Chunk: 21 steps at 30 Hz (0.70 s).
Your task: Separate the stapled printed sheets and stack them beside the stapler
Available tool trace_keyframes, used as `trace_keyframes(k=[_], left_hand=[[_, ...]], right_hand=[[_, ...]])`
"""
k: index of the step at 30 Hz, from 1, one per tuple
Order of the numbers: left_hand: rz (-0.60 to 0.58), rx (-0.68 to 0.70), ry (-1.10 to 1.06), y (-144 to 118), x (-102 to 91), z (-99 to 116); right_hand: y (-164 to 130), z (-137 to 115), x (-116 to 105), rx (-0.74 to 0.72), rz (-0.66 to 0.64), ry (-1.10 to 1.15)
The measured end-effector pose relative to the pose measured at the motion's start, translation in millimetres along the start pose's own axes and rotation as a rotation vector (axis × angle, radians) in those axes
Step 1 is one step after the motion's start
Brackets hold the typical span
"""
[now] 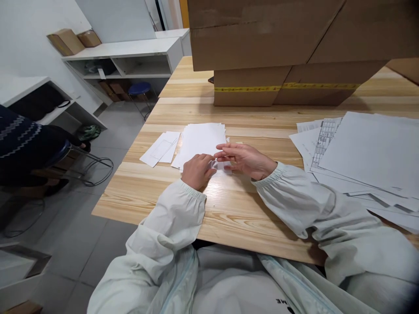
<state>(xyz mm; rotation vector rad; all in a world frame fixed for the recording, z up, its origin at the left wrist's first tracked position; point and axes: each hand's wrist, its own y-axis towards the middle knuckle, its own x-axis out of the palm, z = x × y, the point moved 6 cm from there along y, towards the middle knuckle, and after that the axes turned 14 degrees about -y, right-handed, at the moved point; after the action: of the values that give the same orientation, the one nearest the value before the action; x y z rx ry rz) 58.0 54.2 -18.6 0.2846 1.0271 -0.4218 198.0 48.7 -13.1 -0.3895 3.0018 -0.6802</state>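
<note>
Both hands' grip (216, 162) pinches small paper (223, 166).

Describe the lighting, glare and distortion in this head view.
Head view: even, soft indoor light; a pale glare streak on the table just below the left hand and right hand; faint shadows under the sleeves; wide-angle bending makes the table edges splay; the boxes loom large at the top; the paper sheets are bright but readable.

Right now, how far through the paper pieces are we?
Looks early to midway. Two flat white pieces lie set aside left of the stack, possibly finished. In hand: the left hand and right hand work one small white piece on the table. Left: the white stack behind the hands.
</note>
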Motion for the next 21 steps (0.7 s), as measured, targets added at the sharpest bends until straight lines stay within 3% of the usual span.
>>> trace_keyframes(k=[14, 17, 21], left_hand=[[0.030, -0.008, 0.000, 2, -0.5, -2], [0.083, -0.041, 0.007, 3, -3.1, -5], [0.208, -0.186, -0.109, 4, -11.3, -15]], right_hand=[[1, -4, 2, -0.041, -0.030, 0.091], [2, -5, -3, -0.066, 0.024, 0.039], [2, -8, -7, -0.179, 0.158, -0.051]])
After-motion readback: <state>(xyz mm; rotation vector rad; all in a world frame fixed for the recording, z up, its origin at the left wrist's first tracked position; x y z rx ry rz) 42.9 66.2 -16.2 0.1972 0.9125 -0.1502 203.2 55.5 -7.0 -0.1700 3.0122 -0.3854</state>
